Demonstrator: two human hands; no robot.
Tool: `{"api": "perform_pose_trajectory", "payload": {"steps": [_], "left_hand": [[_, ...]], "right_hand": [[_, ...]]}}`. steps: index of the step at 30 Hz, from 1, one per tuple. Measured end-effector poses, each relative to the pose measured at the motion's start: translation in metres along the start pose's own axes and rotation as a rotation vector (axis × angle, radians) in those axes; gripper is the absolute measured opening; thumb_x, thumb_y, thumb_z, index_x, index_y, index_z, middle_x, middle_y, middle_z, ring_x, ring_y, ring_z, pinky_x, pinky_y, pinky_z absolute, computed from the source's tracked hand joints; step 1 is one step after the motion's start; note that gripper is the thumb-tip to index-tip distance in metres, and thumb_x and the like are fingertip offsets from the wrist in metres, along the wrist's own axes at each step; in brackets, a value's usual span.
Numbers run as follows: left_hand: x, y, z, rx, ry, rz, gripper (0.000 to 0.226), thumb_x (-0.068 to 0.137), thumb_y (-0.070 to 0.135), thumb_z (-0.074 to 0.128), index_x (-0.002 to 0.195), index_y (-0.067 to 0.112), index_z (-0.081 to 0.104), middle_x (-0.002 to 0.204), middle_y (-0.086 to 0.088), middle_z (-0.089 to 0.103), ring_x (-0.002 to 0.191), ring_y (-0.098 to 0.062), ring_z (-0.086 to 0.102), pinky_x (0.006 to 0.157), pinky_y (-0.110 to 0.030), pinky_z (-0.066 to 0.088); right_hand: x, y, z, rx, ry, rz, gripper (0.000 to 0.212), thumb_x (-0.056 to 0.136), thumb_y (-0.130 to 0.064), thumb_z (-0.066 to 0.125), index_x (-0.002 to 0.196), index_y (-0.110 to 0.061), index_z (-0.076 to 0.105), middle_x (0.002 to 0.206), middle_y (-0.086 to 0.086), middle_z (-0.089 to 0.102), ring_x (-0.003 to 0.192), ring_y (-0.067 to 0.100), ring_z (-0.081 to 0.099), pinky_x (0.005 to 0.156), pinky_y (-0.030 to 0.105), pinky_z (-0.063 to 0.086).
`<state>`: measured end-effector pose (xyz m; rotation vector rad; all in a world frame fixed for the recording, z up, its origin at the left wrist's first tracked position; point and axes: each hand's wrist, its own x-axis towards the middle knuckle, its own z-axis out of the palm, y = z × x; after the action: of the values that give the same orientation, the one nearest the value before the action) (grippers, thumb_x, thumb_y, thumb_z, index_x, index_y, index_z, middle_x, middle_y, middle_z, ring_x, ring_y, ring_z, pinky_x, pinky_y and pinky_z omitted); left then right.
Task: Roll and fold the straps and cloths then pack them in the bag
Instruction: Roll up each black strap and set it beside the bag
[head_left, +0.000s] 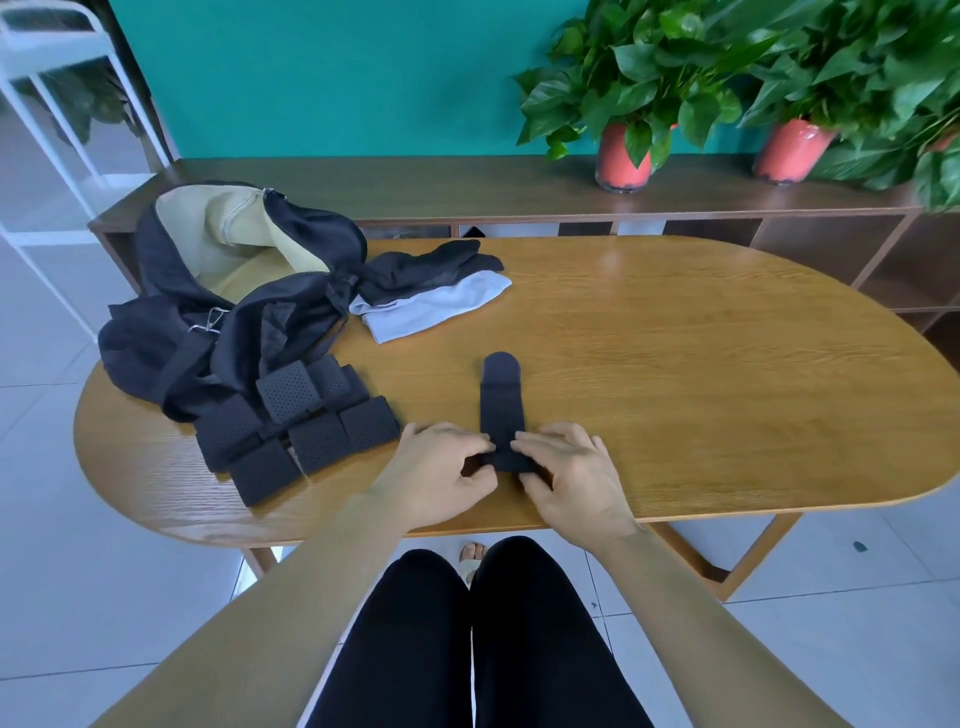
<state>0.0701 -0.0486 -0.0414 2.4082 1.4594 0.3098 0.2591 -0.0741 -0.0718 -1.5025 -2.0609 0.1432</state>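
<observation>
1. Your left hand (441, 467) and right hand (566, 473) meet at the near end of the strap (501, 400). Each grip is narrow, with fingertips pinching the small roll from either side so that it winds even in width.
2. The rest of the strap lies flat on the tabletop (701, 389), pointing straight away from you with its rounded tab at the far end. Laid out this way, it can feed into the roll without twisting.
3. A pile of rolled straps (301, 421) sits just left of your left hand, against the bag (234, 291). The bag lies open with its pale lining showing, handy for packing.
4. A black cloth (431, 265) and a white cloth (436, 306) lie beside the bag, not yet packed.
5. By my judgement the roll is only just started, since most of the strap is unwound.
</observation>
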Motion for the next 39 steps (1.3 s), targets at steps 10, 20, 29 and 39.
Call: {"api": "perform_pose_trajectory", "payload": {"steps": [10,20,29,39], "left_hand": [[0.009,0.017,0.017,-0.224,0.258,-0.244,0.039,0.094,0.019,0.054,0.06,0.02,0.035,0.054,0.004,0.04,0.05,-0.014,0.038,0.052,-0.029,0.033],[0.024,0.022,0.02,-0.135,0.22,-0.363,0.031,0.095,0.023,0.054,0.065,0.02,0.043,0.065,0.003,0.047,0.064,-0.016,0.051,0.054,-0.023,0.031],[0.023,0.016,0.026,-0.141,0.222,-0.172,0.044,0.096,0.011,0.047,0.14,0.014,0.047,0.143,0.0,0.042,0.128,-0.02,0.041,0.102,-0.031,0.041],[0.029,0.005,0.025,-0.05,0.029,-0.105,0.057,0.09,0.024,0.052,0.145,0.021,0.039,0.153,0.006,0.033,0.135,-0.022,0.029,0.111,-0.033,0.03]], "right_hand": [[0.013,-0.018,0.01,0.181,0.112,0.424,0.016,0.09,-0.025,0.061,0.097,-0.011,0.066,0.083,0.003,0.066,0.092,0.019,0.054,0.065,0.029,0.042],[0.024,-0.025,0.022,-0.037,0.099,0.429,0.03,0.094,-0.025,0.055,0.117,-0.008,0.064,0.107,0.012,0.059,0.1,0.028,0.051,0.07,0.029,0.038],[0.025,-0.026,0.025,-0.038,0.099,0.418,0.037,0.093,-0.022,0.056,0.128,-0.01,0.057,0.108,0.012,0.057,0.101,0.029,0.052,0.075,0.036,0.047],[0.023,-0.027,0.026,0.027,0.114,0.473,0.041,0.092,-0.022,0.051,0.132,-0.012,0.053,0.115,0.008,0.058,0.107,0.025,0.046,0.078,0.033,0.044]]}}
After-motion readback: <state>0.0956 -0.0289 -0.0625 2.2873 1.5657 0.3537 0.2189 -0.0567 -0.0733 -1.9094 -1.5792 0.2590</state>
